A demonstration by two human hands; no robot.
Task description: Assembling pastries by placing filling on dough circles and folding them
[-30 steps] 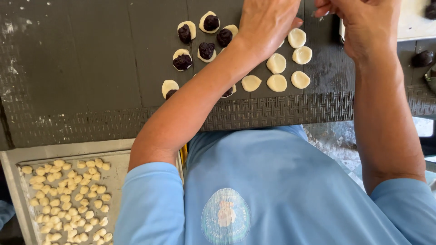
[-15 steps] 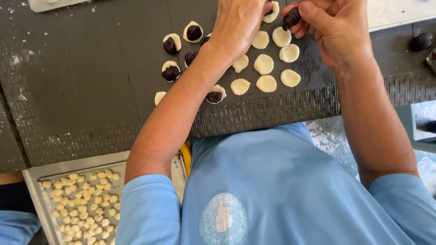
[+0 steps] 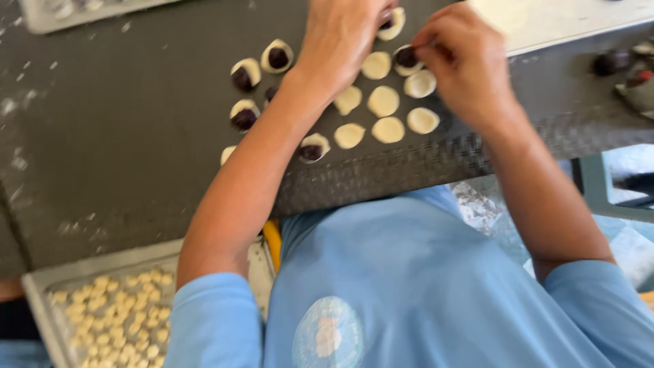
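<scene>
The fingers (image 3: 426,42) of the right hand (image 3: 470,68) are pinched together over a dark ball of filling (image 3: 407,57), which sits on a pale dough round (image 3: 409,61) at the far side of the cluster; the grip looks closed on the ball, though blur hides the very tips. The left hand (image 3: 340,41) lies palm down just beside it, its fingers curled over another filled round (image 3: 394,22) near the top edge, but whether they clasp anything cannot be told.

The step in hand appears to be setting filling onto the rounds one at a time. The next move would seem to call for a fresh ball and a short reach to one of the bare rounds (image 3: 383,101) between the two wrists, placing it in the centre.

The rounds are flat discs lying face up, with no long axis to speak of; the cluster runs roughly left to right across the dark bench (image 3: 122,136). Filled rounds (image 3: 245,116) sit to the left. A metal tray (image 3: 41,300) of small pale dough pieces (image 3: 116,307) stands near the person's left elbow
</scene>
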